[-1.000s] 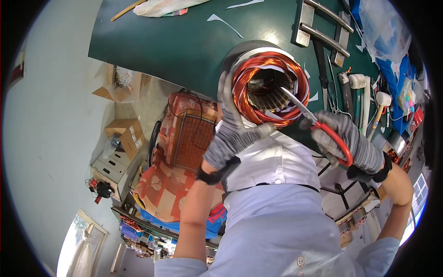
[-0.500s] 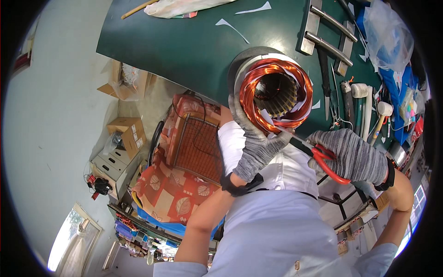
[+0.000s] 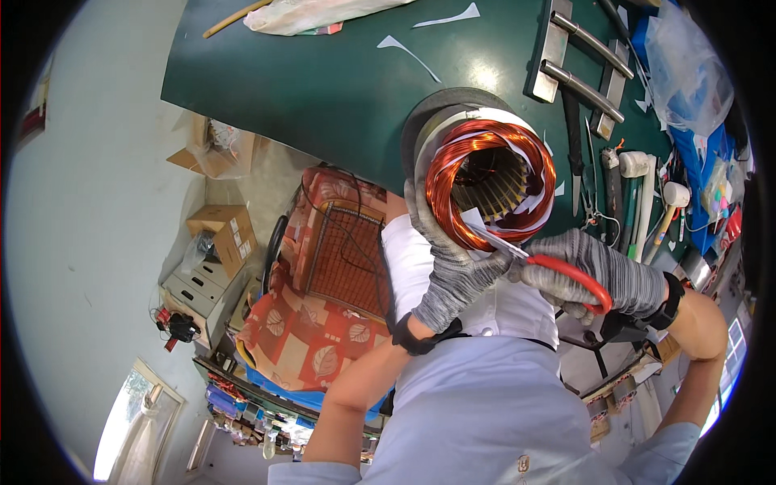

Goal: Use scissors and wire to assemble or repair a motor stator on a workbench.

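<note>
A motor stator (image 3: 440,184) with a thick ring of copper windings stands tilted toward me at the near edge of the green table, its slotted bore showing. My left hand (image 3: 457,283), in a grey knit glove, wraps round its left and near side, thumb toward the front. My gloved right hand (image 3: 606,267) grips red-handled scissors (image 3: 578,273). Their blades point left across the near rim of the windings, at a white insulation paper strip (image 3: 475,220) that sticks up from the bore. Whether the blades touch the paper I cannot tell.
On the green table (image 3: 323,89), right of the stator, lie a metal frame with two bars (image 3: 582,85), a knife, pliers and white-headed mallets (image 3: 676,194). White paper scraps (image 3: 447,16) lie at the back. A cushioned chair (image 3: 283,323) stands at my left.
The scissors have moved left and up, closer to the windings, and my right hand has shifted left with them. In the picture, table and stator sit slightly lower.
</note>
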A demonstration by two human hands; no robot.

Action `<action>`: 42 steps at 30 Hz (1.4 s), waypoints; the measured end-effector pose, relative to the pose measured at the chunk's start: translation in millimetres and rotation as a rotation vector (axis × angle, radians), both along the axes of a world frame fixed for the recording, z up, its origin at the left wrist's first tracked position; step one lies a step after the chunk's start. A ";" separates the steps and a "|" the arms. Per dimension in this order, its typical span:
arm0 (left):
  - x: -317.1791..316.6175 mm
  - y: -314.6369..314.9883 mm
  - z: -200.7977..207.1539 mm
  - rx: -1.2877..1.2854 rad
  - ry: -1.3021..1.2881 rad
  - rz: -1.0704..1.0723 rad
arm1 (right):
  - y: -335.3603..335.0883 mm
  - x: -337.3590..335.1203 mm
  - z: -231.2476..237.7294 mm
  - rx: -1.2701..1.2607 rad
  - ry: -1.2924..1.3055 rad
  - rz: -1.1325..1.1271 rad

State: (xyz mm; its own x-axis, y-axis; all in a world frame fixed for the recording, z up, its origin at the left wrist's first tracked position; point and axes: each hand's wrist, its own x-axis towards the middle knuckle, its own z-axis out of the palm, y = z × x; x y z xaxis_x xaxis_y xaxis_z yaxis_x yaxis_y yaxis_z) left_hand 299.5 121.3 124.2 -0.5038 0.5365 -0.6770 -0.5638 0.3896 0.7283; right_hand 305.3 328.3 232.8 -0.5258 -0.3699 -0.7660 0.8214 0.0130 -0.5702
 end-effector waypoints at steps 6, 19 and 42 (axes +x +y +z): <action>4.8 -1.7 -3.9 0.055 0.115 0.071 | -6.9 -4.4 -4.8 -0.196 -0.370 -0.185; -32.7 -3.2 -3.4 0.098 0.666 -0.076 | 11.7 58.1 -1.8 0.491 0.533 0.144; -17.6 6.2 23.2 0.186 -0.005 -0.118 | 14.1 19.5 -15.8 0.112 0.396 0.244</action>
